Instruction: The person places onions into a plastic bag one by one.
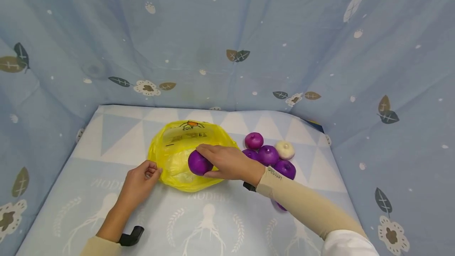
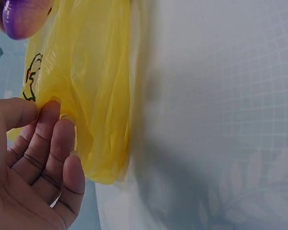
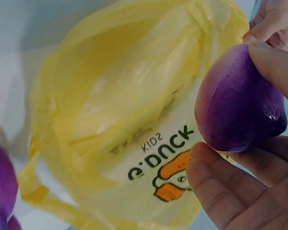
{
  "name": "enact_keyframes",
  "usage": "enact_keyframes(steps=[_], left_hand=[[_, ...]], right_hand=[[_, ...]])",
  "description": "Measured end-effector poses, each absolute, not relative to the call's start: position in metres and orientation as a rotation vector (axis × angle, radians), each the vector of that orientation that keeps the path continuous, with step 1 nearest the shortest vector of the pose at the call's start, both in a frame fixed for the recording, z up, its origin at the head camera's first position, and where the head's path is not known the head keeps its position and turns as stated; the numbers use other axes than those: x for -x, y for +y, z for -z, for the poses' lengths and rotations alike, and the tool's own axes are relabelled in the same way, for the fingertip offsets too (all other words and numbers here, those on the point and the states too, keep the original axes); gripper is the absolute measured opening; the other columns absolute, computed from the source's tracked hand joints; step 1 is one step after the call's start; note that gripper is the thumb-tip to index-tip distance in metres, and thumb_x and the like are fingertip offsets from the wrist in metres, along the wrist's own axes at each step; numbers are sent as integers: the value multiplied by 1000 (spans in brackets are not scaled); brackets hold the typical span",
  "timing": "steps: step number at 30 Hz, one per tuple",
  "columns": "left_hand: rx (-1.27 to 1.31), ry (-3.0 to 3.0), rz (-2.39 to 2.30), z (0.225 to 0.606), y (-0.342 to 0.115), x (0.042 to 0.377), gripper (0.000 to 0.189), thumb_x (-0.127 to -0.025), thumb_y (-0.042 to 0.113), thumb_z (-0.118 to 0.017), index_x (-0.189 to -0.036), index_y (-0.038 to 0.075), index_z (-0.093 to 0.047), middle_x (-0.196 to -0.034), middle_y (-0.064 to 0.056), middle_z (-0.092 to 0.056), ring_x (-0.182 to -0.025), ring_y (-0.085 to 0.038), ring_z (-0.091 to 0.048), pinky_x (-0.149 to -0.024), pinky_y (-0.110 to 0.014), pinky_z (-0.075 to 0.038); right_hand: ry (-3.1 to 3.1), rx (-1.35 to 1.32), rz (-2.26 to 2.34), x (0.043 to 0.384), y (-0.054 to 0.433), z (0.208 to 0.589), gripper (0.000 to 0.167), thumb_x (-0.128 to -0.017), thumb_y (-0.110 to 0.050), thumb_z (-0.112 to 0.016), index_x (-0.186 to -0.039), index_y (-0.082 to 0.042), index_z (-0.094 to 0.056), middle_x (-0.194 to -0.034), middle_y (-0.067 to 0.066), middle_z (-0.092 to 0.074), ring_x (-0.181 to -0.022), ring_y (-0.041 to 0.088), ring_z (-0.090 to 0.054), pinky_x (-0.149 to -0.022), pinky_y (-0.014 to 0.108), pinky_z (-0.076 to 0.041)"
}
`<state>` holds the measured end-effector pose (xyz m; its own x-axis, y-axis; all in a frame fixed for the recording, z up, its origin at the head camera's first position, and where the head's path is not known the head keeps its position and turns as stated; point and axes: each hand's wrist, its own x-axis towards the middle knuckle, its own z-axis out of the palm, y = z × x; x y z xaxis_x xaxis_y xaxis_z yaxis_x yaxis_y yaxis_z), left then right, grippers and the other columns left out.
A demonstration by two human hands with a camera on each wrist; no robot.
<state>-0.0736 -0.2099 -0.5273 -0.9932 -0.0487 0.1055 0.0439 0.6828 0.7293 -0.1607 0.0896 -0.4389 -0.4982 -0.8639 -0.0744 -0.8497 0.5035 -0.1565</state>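
A yellow plastic bag point(image 1: 174, 149) with printed lettering lies on the table, its mouth spread wide. At its left edge my left hand point(image 1: 139, 179) pinches the rim; the left wrist view shows thumb and fingertips on the thin yellow film point(image 2: 93, 96). Over the bag's opening, my right hand point(image 1: 227, 162) grips a purple onion point(image 1: 199, 163). Seen from the right wrist, the onion point(image 3: 240, 103) sits between thumb and curled fingers, with the bag point(image 3: 120, 86) below. The bag's interior shows no onion in the right wrist view.
To the right of the bag lie several purple onions point(image 1: 268, 155), partly behind my right forearm, with a redder one point(image 1: 254, 140) and a white one point(image 1: 284, 149). A patterned cloth covers the table point(image 1: 121, 137). Blue curtains point(image 1: 199, 42) hang around the back and sides.
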Motion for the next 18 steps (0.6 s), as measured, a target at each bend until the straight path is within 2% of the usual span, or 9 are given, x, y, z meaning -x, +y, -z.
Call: enact_keyframes(steps=[4, 11, 18], left_hand=[[-48, -2770, 1238, 529, -211, 71, 13, -100, 15, -72, -100, 5, -64, -87, -4, -65, -74, -17, -58, -66, -26, -50], [-97, -2742, 1328, 532, -216, 69, 17, -102, 19, -72, -102, 4, -63, -91, -6, -66, -80, -19, -59, -69, -21, -51], [-128, -2729, 1354, 533, -214, 70, 19, -103, 20, -70, -105, 4, -63, -99, -10, -69, -84, -22, -66, -72, -27, -54]], right_hand=[[2597, 1493, 132, 162, 75, 447, 78, -98, -45, -75, -157, -8, -41, -156, 7, -50, -134, 21, -58, -106, 31, -49], [2550, 1438, 119, 171, 45, 461, 79, -99, -48, -72, -159, -9, -40, -156, 8, -48, -136, 20, -53, -109, 28, -45], [2540, 1390, 140, 186, 18, 477, 78, -98, -50, -71, -159, -11, -41, -151, 6, -51, -128, 15, -57, -107, 23, -45]])
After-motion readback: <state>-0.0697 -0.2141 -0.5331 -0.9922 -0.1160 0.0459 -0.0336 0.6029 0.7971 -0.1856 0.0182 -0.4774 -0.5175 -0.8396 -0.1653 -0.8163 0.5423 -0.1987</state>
